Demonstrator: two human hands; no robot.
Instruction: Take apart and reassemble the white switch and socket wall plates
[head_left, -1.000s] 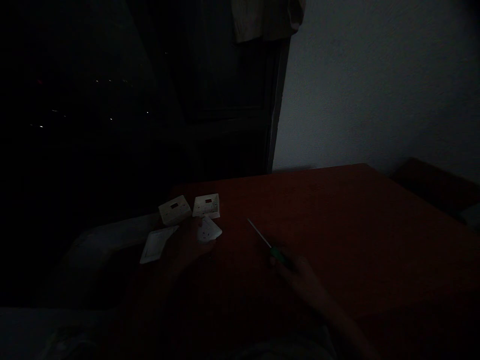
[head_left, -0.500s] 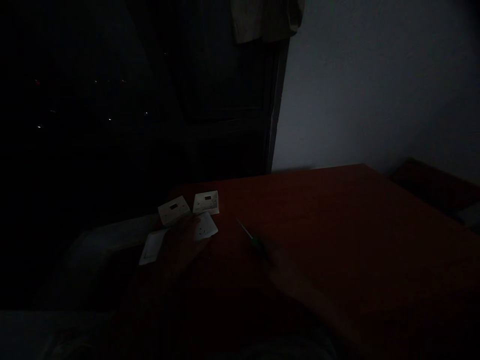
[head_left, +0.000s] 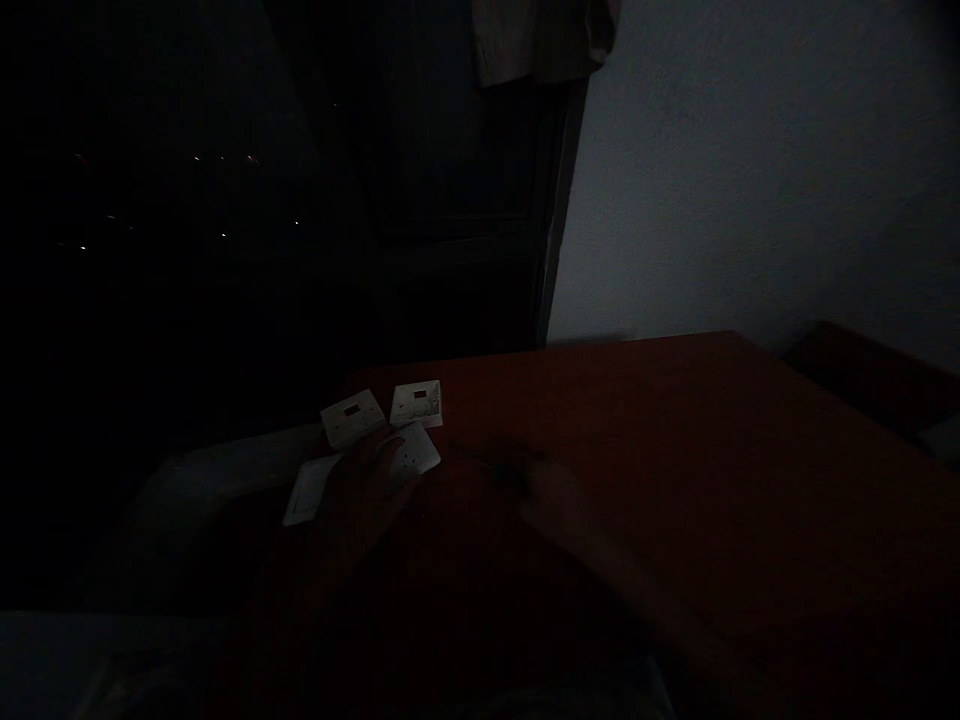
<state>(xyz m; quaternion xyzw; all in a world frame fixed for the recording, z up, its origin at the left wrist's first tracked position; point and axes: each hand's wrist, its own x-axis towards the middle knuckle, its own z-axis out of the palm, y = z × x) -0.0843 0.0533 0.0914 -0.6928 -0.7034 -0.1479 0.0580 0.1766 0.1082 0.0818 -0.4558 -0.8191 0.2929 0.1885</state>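
Note:
Deep shadow covers the scene. My left hand (head_left: 367, 480) grips a white socket faceplate (head_left: 417, 450) by its left side, fingers over its top and thumb along the near edge; small dark slots show in it. Right of it, my right hand (head_left: 551, 495) is closed round a screwdriver (head_left: 506, 475), whose green handle is barely visible and whose thin shaft is blurred. Behind the faceplate stand two white back boxes, a left one (head_left: 349, 420) and a right one (head_left: 416, 400), each with a rectangular hole. A white plate (head_left: 307, 490) lies left of my left hand, partly hidden by it.
The reddish-brown table (head_left: 675, 450) stretches off to the right. A pale wall (head_left: 712, 180) rises behind it, and a dark door or window frame (head_left: 555, 220) stands at the back. Cloth (head_left: 532, 45) hangs above. Another brown surface (head_left: 870, 370) is at the far right.
My right hand has turned the screwdriver, its shaft now pointing more to the left and lower toward the faceplate. My left hand stays at the faceplate. The view has shifted slightly.

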